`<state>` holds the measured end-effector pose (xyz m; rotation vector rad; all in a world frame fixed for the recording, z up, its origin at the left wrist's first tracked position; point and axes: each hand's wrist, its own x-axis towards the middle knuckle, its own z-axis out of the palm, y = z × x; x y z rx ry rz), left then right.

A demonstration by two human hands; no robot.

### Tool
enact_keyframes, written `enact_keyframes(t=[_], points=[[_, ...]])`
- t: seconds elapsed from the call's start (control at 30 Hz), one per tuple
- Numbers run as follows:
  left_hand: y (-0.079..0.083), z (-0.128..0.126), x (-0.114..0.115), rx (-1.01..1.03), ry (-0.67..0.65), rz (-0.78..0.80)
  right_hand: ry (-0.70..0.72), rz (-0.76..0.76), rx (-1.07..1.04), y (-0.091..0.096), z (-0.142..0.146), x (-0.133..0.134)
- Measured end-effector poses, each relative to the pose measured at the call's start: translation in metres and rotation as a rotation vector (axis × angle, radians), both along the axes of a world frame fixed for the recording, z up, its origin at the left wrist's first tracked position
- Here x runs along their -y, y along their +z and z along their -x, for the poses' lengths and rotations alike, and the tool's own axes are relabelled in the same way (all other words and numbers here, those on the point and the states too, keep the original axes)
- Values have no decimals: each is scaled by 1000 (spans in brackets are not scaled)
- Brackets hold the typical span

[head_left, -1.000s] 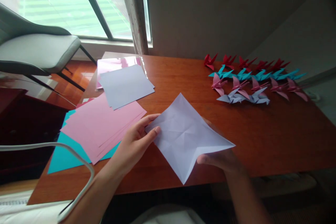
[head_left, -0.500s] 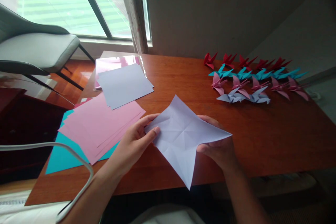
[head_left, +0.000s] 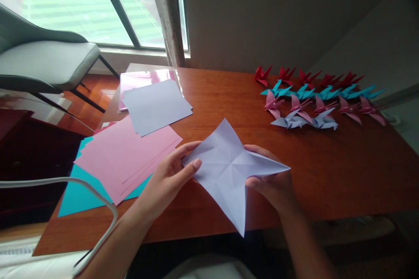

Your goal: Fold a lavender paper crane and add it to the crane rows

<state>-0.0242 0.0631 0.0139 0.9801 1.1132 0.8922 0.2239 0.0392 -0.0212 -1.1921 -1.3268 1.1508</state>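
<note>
A creased sheet of pale lavender origami paper [head_left: 225, 163] is held up over the near part of the table, its sides bent inward so that it looks like a four-pointed star. My left hand [head_left: 178, 168] grips its left corner, thumb on top and fingers beneath. My right hand [head_left: 270, 178] pinches the right corner, thumb at the near side and fingers behind the far side. Crease lines cross at the sheet's middle. One point faces the far side of the table, another hangs toward my body. The fingers under the paper are partly hidden.
Paper cranes stand in rows at the right: red [head_left: 306, 77], turquoise [head_left: 327, 92], pink [head_left: 322, 105] and lavender [head_left: 304, 120]. Left lie lavender sheets [head_left: 159, 107], pink sheets [head_left: 127, 157], turquoise sheets [head_left: 80, 192] and a plastic-wrapped pack [head_left: 147, 77]. A white curved tube [head_left: 81, 182] crosses near my left forearm.
The paper's right side has folded in more sharply between my right fingers, and its near and far points have shifted slightly right. Both hands keep their hold.
</note>
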Motion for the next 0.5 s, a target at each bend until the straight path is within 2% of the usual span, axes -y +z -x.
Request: enact_keyframes(t=[0.2,0.37,0.5], points=[[2,5,-1,19,-16,-1,-57,34,-49,-2,1,1],[2,7,1,7,14,16,-88,-19,48,-1,1,0],[0,9,1,150,-61,-6,-91,-55,83,1,1,-1]])
